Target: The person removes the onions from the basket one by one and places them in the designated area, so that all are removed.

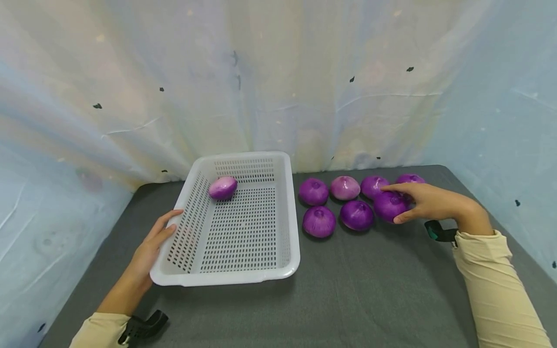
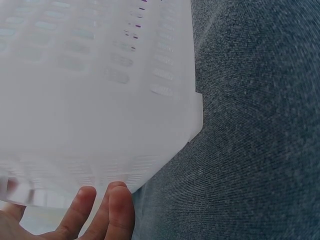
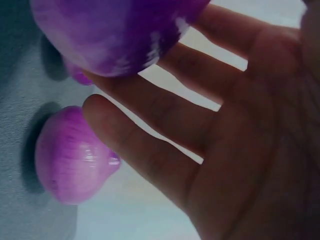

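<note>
A white perforated plastic basket (image 1: 243, 277) stands on the left half of the dark grey table, with one red onion (image 1: 223, 188) in its upper left part. My left hand (image 1: 150, 251) holds the basket's left rim; the left wrist view shows its fingers (image 2: 120, 210) against the outer wall. On the right, my right hand (image 1: 428, 203) grips a purple onion (image 1: 390, 206) between thumb and fingers. That same onion (image 3: 117, 35) fills the top of the right wrist view, where the thumb is hardly seen. Whether it is off the cloth, I cannot tell.
Several more onions stand in two rows right of the basket, among them a paler one (image 1: 345, 187), a front one (image 1: 319, 222) and one behind the right hand (image 1: 410, 179). A pale curtain (image 1: 278, 87) hangs behind the grey table (image 1: 365, 290) and along its sides.
</note>
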A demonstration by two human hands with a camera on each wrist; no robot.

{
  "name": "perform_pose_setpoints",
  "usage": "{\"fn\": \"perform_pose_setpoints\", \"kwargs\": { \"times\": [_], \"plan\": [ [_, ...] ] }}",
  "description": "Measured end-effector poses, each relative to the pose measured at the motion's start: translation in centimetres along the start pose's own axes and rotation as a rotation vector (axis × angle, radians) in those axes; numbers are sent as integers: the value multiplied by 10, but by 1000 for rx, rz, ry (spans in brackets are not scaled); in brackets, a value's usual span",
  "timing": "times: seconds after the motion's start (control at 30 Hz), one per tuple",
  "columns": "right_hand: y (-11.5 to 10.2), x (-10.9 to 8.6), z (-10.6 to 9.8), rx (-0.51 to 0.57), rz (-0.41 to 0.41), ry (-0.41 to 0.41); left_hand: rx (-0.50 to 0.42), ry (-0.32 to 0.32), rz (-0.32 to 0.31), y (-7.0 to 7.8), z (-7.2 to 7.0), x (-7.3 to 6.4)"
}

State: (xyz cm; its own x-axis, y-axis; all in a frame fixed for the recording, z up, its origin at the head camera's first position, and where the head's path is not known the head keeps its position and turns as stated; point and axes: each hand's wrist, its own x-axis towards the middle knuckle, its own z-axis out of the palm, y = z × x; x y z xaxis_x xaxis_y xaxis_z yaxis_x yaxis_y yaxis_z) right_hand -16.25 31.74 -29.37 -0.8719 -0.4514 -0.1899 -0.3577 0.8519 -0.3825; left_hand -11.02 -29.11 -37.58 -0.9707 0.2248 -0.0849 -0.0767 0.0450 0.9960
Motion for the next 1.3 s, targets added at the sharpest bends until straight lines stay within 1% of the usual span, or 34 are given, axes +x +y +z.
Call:
{"fn": "perform_pose_setpoints", "kwargs": {
  "times": [0.2,0.43,0.8,0.97,1.13,1.3],
  "plan": [
    [12,5,6,26,37,-34,-16,-4,6,0,0,-1],
    [19,8,11,49,39,-59,-38,-13,13,-1,0,-1],
    [23,13,18,56,69,-86,-24,0,-1,-1,0,0],
    [20,14,18,62,85,-90,-25,1,8,-1,0,0],
    [18,13,17,53,78,-81,-14,-21,22,-2,0,0],
    [19,10,15,50,59,-73,-21,-19,15,-2,0,0]
  ]
}}
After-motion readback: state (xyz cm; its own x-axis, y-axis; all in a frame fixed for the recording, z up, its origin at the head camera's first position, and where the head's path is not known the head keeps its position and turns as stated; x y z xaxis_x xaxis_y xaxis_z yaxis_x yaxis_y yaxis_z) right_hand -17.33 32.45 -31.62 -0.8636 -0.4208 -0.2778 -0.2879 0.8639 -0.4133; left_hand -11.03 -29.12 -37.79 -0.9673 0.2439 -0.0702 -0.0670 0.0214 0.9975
